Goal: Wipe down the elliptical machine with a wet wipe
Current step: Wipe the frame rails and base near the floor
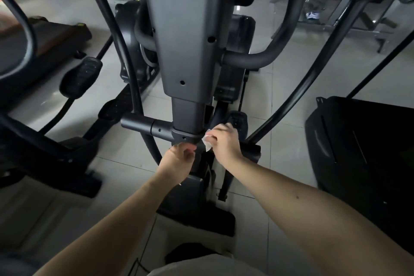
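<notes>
The elliptical machine's grey central column (188, 36) runs down the middle to a dark collar (184, 135) with a crossbar (143, 126) sticking out left. My right hand (225, 143) pinches a white wet wipe (206, 142) against the right side of that collar. Just below the collar is my left hand (178, 161), its fingers curled loosely near the post; I cannot see anything in it. The lower post is partly hidden behind both hands.
Curved black handle arms (125, 56) (298, 87) flank the column. A pedal (80, 77) sits at left, a black machine shroud (363, 145) at right. Grey tiled floor (289, 159) lies around the base, and other gym frames (367, 18) stand at the back right.
</notes>
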`<action>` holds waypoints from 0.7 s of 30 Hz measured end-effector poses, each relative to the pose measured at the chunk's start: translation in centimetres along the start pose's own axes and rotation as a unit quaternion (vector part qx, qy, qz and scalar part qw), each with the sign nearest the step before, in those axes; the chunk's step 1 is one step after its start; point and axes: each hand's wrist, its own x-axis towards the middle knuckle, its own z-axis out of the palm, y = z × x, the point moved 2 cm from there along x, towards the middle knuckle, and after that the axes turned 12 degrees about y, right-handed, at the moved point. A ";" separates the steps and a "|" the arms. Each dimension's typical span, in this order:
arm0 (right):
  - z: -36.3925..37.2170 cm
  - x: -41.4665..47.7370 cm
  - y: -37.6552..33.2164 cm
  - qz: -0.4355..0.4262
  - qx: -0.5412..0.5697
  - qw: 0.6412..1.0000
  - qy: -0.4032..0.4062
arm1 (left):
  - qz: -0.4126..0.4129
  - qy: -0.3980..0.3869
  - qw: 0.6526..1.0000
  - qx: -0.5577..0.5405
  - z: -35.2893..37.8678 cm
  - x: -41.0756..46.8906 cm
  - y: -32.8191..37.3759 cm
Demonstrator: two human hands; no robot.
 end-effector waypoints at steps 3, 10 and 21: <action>-1.6 -0.1 1.4 -0.026 -0.028 0.999 0.020 | -0.006 -0.006 1.000 0.006 0.3 -0.2 0.5; -6.3 -0.2 7.9 0.062 -0.086 0.994 -0.036 | -0.005 -0.019 1.000 0.020 1.3 -0.1 2.0; 1.2 -0.6 -2.2 0.106 -0.028 0.993 -0.036 | 0.031 -0.110 0.993 -0.019 0.5 3.2 -0.1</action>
